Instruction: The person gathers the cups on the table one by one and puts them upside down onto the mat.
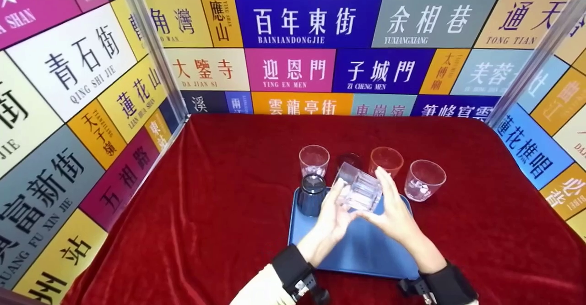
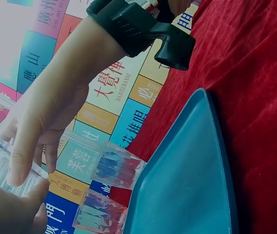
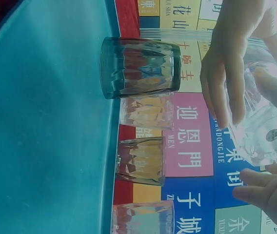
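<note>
Above the tray, both hands hold a clear glass tumbler (image 1: 359, 189), which is tilted. My left hand (image 1: 333, 215) grips it from the left and below. My right hand (image 1: 394, 211) holds it from the right, its fingers up along the side and its thumb low. In the right wrist view the clear tumbler shows a round mark on its base, partly covered by fingers. A dark blue-grey glass (image 1: 312, 196) stands upside down on the blue tray (image 1: 361, 250), at its back left, close to my left hand.
Behind the tray stand a clear glass (image 1: 314, 158), a dark glass (image 1: 350, 159) partly hidden by the held tumbler, an orange-tinted glass (image 1: 387, 158) and another clear glass (image 1: 425, 181) at the right. Red cloth (image 1: 219, 204) covers the table. Sign-patterned walls surround it.
</note>
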